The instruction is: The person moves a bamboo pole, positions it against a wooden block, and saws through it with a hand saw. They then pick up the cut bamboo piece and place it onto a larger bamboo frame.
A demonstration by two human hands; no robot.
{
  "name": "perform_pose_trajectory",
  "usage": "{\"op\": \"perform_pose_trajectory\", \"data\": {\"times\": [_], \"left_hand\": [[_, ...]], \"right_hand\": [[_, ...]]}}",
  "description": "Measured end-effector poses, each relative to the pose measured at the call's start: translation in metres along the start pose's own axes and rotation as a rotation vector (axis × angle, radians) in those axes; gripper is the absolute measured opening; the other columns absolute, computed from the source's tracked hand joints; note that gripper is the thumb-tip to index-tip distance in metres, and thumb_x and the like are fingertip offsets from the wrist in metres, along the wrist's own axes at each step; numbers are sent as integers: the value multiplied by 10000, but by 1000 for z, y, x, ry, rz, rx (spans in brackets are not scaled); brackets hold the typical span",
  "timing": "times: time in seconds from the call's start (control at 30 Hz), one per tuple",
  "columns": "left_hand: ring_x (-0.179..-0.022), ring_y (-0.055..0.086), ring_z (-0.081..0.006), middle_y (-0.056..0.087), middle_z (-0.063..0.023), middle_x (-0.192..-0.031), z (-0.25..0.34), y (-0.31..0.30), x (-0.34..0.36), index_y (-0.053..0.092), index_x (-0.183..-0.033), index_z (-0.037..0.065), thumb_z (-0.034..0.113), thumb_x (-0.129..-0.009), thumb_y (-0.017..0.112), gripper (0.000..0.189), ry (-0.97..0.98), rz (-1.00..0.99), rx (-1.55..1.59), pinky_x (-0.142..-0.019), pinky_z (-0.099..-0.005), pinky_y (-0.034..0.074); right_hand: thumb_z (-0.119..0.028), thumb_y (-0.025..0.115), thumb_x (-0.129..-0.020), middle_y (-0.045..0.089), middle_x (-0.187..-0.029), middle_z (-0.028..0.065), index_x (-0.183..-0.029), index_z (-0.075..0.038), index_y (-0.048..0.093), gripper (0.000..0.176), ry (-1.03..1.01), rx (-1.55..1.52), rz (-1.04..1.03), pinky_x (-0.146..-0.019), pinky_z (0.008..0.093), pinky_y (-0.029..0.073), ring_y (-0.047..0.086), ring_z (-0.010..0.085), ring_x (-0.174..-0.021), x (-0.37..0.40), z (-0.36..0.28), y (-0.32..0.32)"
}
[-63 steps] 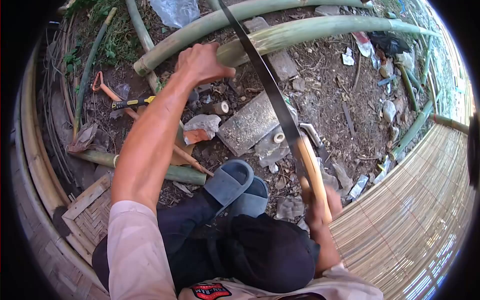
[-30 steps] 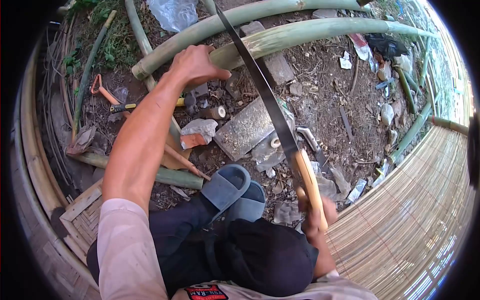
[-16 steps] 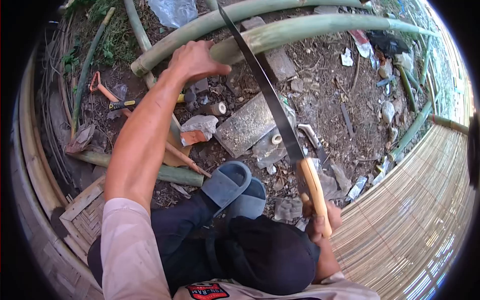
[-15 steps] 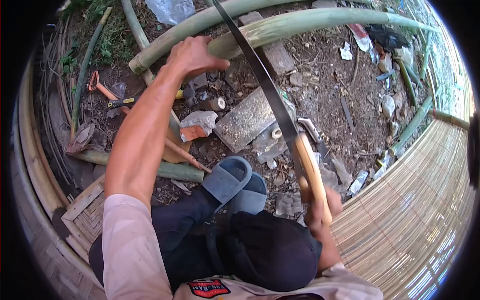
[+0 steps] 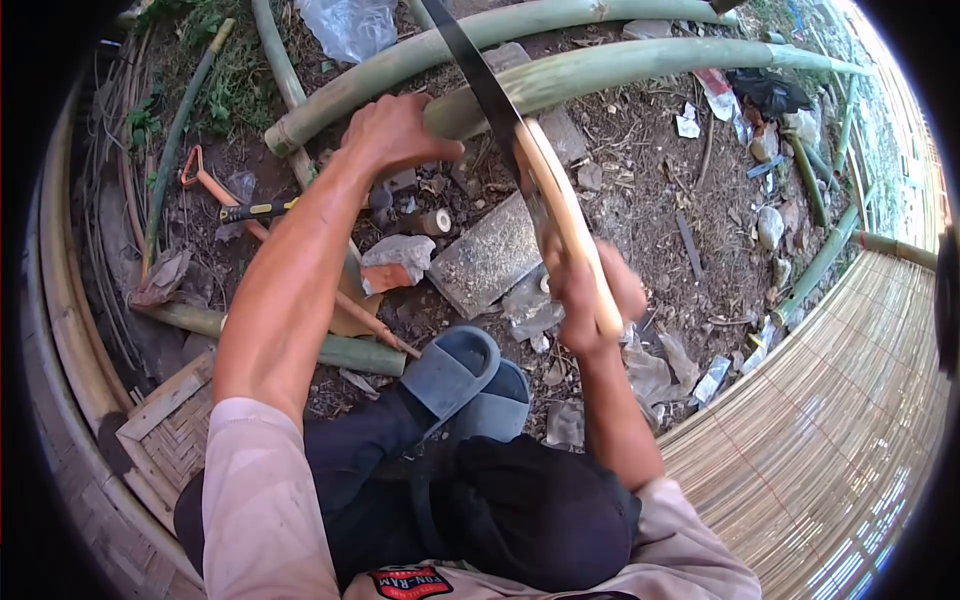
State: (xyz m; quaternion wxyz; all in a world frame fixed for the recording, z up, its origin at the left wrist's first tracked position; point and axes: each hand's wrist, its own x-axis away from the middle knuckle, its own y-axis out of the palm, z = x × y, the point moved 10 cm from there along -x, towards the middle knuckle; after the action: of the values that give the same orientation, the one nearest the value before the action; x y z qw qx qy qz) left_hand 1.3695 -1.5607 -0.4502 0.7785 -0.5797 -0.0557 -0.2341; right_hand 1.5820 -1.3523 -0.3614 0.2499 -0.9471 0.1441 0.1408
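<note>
Green bamboo pole [image 5: 640,62] at 12 o'clock: we clamp its cut end with left hand [image 5: 395,135] closed, right hand [image 5: 592,297] fisted round saw [image 5: 468,60] handle, blade across pole edge; open dirt at 2 o'clock.

Grey slippers [image 5: 450,365], a flat slab [image 5: 487,255] and a broken brick [image 5: 395,262] lie on dirt [image 5: 650,190].
</note>
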Motion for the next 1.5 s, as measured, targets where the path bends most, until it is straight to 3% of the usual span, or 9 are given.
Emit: {"op": "perform_pose_trajectory", "data": {"times": [0.17,0.2,0.7,0.87,1.0,1.17,1.3,1.43,1.5], "left_hand": [[-1098,699,-395,725,-251,-1165,-15,7,-6,692,-1271,2,573,-611,801,879,0,15,0,-991,-445,533],[-1107,695,-397,720,-252,-1180,-19,6,-12,688,-1282,4,571,-609,802,887,-13,46,8,-1002,-444,530],[-1041,710,-406,745,-232,-1069,12,4,10,682,-1247,69,443,-662,809,706,-42,38,-131,-916,-491,550],[-1051,710,-408,736,-252,-1096,2,8,6,654,-1325,64,416,-643,826,787,-77,9,-93,-944,-474,553],[-1055,708,-414,733,-255,-1113,14,8,13,634,-1366,69,405,-644,827,820,-70,1,-80,-956,-471,550],[-1040,709,-415,732,-263,-1094,12,15,15,647,-1338,62,428,-651,807,794,-59,-37,-93,-947,-480,551],[-1024,709,-429,729,-274,-1084,5,7,8,664,-1288,58,440,-650,804,756,-93,-19,-105,-940,-488,555],[-1043,710,-422,728,-258,-1117,17,5,10,672,-1279,86,438,-668,814,720,-87,-1,-82,-945,-485,562],[-1073,708,-409,723,-238,-1171,12,7,14,674,-1285,112,450,-684,821,706,-111,-45,-90,-967,-478,559]], "right_hand": [[-162,639,-838,652,-650,109,-918,83,698,264,40,59,-38,-503,306,477,630,195,-516,60,-15,-56],[-218,618,-839,682,-664,115,-932,99,709,343,318,-123,-74,-543,297,520,668,191,-554,99,-1,-79],[-72,664,-864,641,-676,110,-974,71,699,184,73,-45,-73,-497,297,460,615,192,-517,14,-5,-3],[-453,542,-934,602,-557,92,-848,53,694,535,278,-49,-26,-466,270,450,575,137,-469,106,-26,-99],[-91,664,-825,648,-657,137,-961,116,686,249,50,-9,3,-472,320,455,593,210,-476,33,2,-21],[-108,686,-855,632,-672,114,-863,27,663,137,85,44,-151,-487,314,453,608,188,-508,9,-10,-1],[-361,606,-932,633,-624,71,-891,86,690,456,345,-221,-60,-513,290,453,605,152,-545,114,9,-85],[-93,656,-857,622,-639,98,-943,81,704,200,68,-6,-45,-497,313,452,598,195,-503,5,12,-7],[-83,694,-841,633,-664,113,-984,82,703,218,271,-230,-58,-501,323,460,600,200,-507,-38,4,20]]}}
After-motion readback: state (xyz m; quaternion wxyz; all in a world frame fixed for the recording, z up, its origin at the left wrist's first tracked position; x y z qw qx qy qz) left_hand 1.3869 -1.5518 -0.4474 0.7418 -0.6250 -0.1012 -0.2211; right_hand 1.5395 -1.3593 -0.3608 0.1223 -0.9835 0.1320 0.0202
